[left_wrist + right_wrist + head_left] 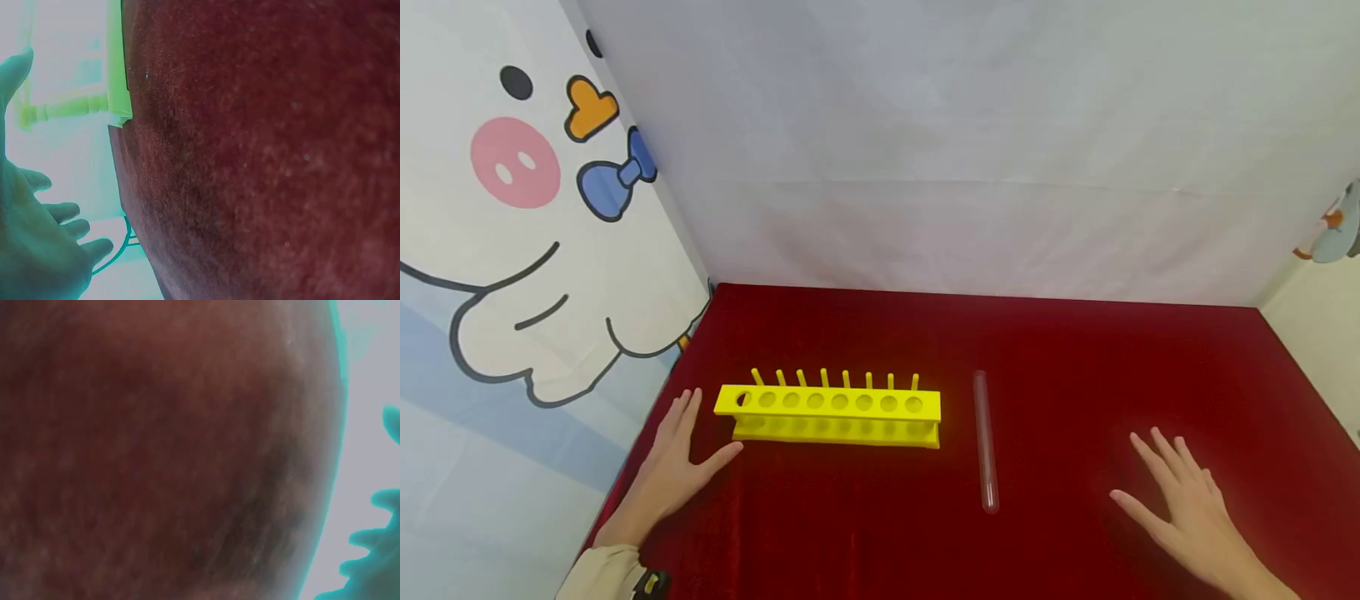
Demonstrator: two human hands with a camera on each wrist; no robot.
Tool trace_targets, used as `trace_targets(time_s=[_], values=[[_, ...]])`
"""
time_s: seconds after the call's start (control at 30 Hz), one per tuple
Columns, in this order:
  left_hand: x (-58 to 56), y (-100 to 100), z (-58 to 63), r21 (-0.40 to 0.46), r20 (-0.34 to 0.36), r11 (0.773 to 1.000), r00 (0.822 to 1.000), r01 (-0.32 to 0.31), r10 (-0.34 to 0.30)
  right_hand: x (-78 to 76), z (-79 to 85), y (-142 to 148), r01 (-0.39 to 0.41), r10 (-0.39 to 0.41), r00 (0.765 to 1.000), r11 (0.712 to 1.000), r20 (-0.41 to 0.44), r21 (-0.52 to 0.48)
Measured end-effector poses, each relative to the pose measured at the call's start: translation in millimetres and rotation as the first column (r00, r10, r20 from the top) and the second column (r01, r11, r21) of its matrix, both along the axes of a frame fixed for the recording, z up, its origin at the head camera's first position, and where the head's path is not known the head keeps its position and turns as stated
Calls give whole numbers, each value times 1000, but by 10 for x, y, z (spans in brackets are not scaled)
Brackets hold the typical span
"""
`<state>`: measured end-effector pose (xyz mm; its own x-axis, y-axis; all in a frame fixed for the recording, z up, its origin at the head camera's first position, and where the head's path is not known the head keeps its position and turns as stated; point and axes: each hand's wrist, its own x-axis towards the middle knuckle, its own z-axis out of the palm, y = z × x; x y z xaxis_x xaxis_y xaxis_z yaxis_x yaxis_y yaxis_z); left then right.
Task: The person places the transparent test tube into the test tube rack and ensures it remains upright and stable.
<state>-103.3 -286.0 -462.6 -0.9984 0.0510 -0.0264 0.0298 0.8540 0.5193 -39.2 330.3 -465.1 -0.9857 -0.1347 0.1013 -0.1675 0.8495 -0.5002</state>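
Note:
A yellow test tube rack (827, 417) with a row of round holes and several upright pegs stands left of the middle of the table. To its right lies a clear glass test tube (985, 442), its rounded end toward me. My left hand (673, 471) is at the rack's left end, fingers spread, holding nothing. The left wrist view shows this hand (44, 237) beside the washed-out rack (117, 69). Over on the right, my right hand (1187, 517) has its fingers extended and apart from the tube. Only fingertips of the right hand (378, 556) show in the right wrist view.
A dark red cloth covers the table (1060, 358). White curtain-like sheeting (970, 150) rises behind its back edge. A panel with a cartoon print (550, 275) stands along the left side, and another pale wall (1315, 333) borders the right.

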Motion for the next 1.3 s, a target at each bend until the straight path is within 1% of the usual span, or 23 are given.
trace_targets(time_s=[0.07, 0.13, 0.27, 0.37, 0.47, 0.53, 0.63, 0.77, 0.9, 0.93, 1.0, 1.03, 1.13, 1.2, 1.3], values=[[-8, -4, 9, 26, 9, 1000, 1000, -2, 2, 3, 16, -28, -1, 1, 1000, 1000, -14, -7], [-17, -6, 9, 61, 4, 998, 1000, 1, -1, 7, 32, -54, -2, 1, 1000, 1000, -22, -17], [-38, -11, -17, 137, -50, 990, 999, 19, -13, 18, 64, -102, -1, 0, 1000, 999, -26, -48], [-64, -1, -46, 223, -106, 974, 994, 31, -7, 20, 87, -139, 0, -2, 1000, 997, -26, -79], [-93, 16, -61, 300, -157, 953, 988, 42, 6, 17, 122, -181, 5, -8, 1000, 994, -20, -106], [-102, 25, -64, 341, -172, 939, 985, 45, 15, 15, 150, -211, 6, -7, 1000, 993, -12, -116], [-103, 31, -64, 384, -174, 922, 984, 40, 30, 15, 184, -253, 6, -6, 1000, 993, 1, -118], [-113, 43, -68, 462, -165, 886, 986, 44, 37, 22, 207, -286, 7, -6, 1000, 993, 4, -116], [-129, 66, -65, 555, -172, 829, 985, 74, 27, 4, 224, -323, 12, -15, 1000, 994, -25, -112], [-131, 72, -64, 572, -174, 817, 984, 78, 28, -3, 228, -334, 10, -14, 999, 994, -38, -110], [-135, 80, -64, 595, -177, 799, 984, 85, 27, -19, 236, -360, 5, -12, 998, 994, -62, -111], [-138, 84, -67, 600, -176, 796, 984, 84, 29, -25, 240, -374, 4, -12, 997, 994, -72, -112], [-152, 94, -77, 602, -150, 796, 988, 60, 39, -44, 255, -410, -12, 0, 996, 991, -93, -130], [-159, 101, -83, 599, -129, 799, 991, 47, 38, -58, 264, -433, -14, -1, 995, 990, -99, -143], [-154, 116, -72, 606, -107, 794, 994, 35, 37, -80, 279, -464, -15, 0, 995, 987, -96, -158]])
